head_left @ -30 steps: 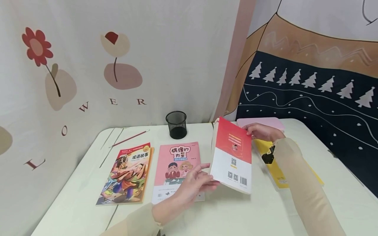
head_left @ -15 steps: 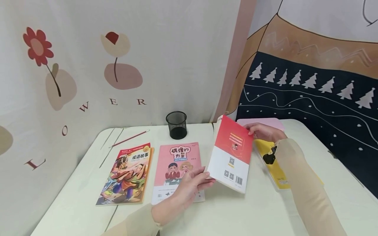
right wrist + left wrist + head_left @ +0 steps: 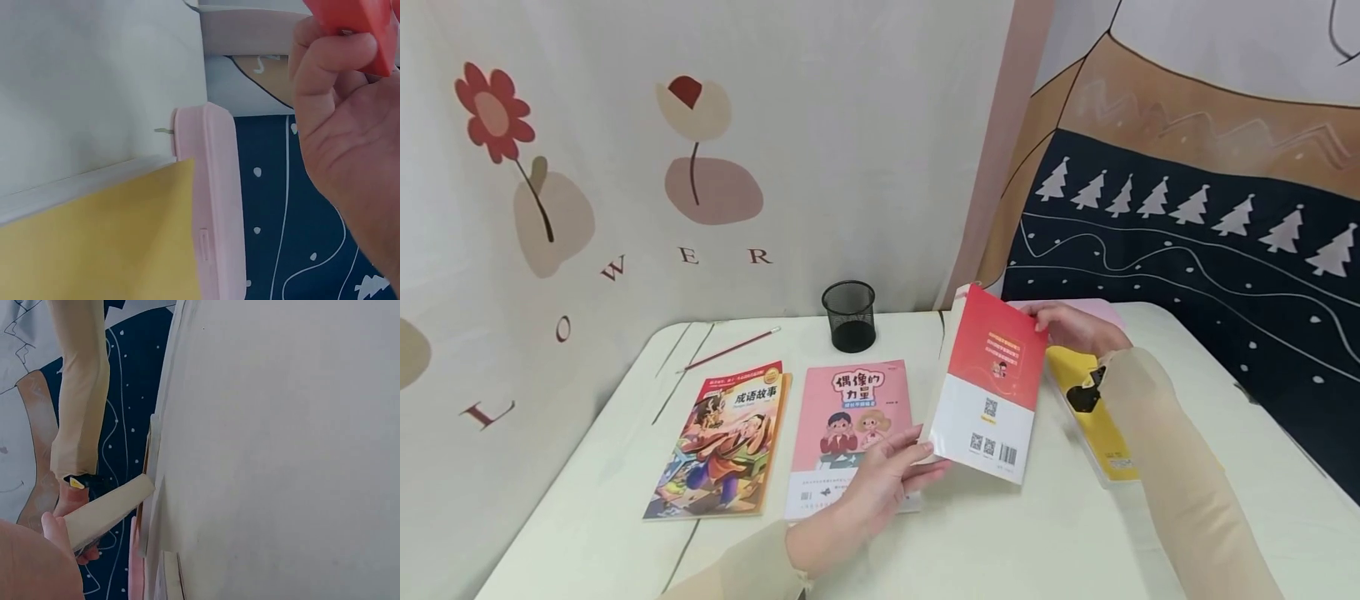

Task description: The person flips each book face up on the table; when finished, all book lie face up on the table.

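Note:
A book (image 3: 992,383) with a red and white back cover is held tilted above the table, its spine toward the left. My left hand (image 3: 883,479) grips its lower left corner, thumb on top and fingers beneath. At the upper right edge, my right hand (image 3: 1078,327) pinches the cover; in the right wrist view its fingers curl round the red corner (image 3: 359,28). The left wrist view shows the book's pale page edge (image 3: 109,509) beside my left hand (image 3: 34,559). Partly under my left hand lies a pink book (image 3: 850,433) with two cartoon children.
A colourful storybook (image 3: 722,446) lies at the left, with a red pencil (image 3: 733,351) behind it. The black mesh pen holder (image 3: 850,318) stands at the back. A yellow book (image 3: 1093,417) lies under my right forearm, near a pink case (image 3: 222,206).
The held book has turned slightly, its top shifting right and up, its bottom edge left. Both hands keep their hold; the right hand has moved slightly right. Other objects stay put.

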Motion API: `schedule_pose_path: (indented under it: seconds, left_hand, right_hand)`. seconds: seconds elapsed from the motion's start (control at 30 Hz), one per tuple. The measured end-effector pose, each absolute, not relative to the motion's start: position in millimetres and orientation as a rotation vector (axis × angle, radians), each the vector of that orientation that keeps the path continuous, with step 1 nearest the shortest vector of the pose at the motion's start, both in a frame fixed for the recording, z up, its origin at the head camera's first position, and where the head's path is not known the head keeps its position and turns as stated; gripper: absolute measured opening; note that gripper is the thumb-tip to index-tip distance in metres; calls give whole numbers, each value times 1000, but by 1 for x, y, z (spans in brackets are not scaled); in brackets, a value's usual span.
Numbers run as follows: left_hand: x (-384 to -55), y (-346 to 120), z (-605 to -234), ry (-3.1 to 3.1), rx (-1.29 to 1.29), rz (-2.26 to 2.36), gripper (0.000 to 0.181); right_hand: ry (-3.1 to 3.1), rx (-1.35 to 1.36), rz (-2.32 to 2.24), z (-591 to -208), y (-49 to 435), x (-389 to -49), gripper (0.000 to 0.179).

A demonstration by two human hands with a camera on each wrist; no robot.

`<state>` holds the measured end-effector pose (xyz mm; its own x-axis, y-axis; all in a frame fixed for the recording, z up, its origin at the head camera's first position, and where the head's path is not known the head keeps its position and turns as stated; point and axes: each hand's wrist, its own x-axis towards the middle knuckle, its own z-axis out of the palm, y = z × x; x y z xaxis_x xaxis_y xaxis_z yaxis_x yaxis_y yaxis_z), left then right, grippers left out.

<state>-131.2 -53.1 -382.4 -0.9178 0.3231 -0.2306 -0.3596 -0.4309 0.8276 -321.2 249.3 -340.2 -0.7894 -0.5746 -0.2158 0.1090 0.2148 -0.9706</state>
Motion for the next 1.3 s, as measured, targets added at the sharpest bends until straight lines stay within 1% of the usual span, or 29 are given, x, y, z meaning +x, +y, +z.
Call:
schedule_pose_path:
  seconds: [0.13, 0.3, 0.43, 0.73, 0.9, 1.13, 1.23, 1.3]
  left_hand:
    - [-131, -54, -386, 1387, -51, 2341, 44]
    - [-128, -54, -388, 1508, -31, 2269, 53]
    - [-127, -56, -389, 1510, -5, 2236, 57]
    - [-130, -55, -391, 1301, -5, 2279, 45]
    - [-130, -52, -389, 1227, -38, 2316, 42]
    - [-129, -48, -389, 1196, -102, 2342, 25]
    - [-129, -46, -389, 1156, -100, 2358, 23]
    - [-128, -45, -388, 1144, -81, 2355, 26]
  right_hand:
    - [1980, -429, -1641, -337, 249, -321, 42]
    - [2010, -461, -1667, -331, 248, -321, 32]
    - [2016, -469, -1671, -328, 249, -321, 28]
    - [1992, -491, -1715, -328, 250, -320, 27]
    - [1877, -529, -1822, -326, 250, -320, 33]
    - [1767, -619, -1895, -326, 250, -320, 38]
    - [1715, -657, -1919, -325, 250, -319, 39]
    - [1679, -685, -1942, -324, 250, -319, 39]
